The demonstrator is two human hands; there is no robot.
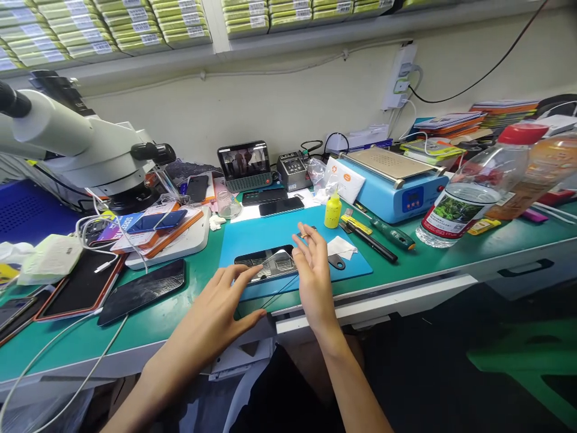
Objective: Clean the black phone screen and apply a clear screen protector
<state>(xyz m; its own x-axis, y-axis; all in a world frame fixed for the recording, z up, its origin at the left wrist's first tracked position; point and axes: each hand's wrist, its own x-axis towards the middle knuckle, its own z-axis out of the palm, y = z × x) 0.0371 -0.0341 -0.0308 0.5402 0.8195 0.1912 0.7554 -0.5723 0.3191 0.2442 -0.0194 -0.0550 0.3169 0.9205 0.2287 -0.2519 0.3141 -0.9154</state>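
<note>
A dark smartphone (265, 263) lies flat on the near edge of a blue work mat (270, 231), which sits on the green tabletop (451, 252); a thin clear film curls up off the phone's face. The left hand (220, 307) rests with its fingers (241, 273) spread wide, the tips touching the phone's near left corner and the mat's edge, holding nothing. The right hand (312, 270) stands on edge just beside the phone's right end, its fingers (306, 240) loosely open and raised, close to the curled film; whether they pinch the film cannot be told. A small black pick (336, 261) and a folded white wipe (340, 246) lie on the mat right of that hand. A yellow squeeze bottle (333, 209) stands at the mat's far right corner, with a green-handled tool (392, 233) near it. Behind stands a blue heating plate machine (394, 180). A white microscope (76, 141) reaches over the left side, above a cracked phone (142, 290) and a tablet (79, 288). A clear plastic bottle with a red cap (478, 186) lies tilted on the right.
</note>
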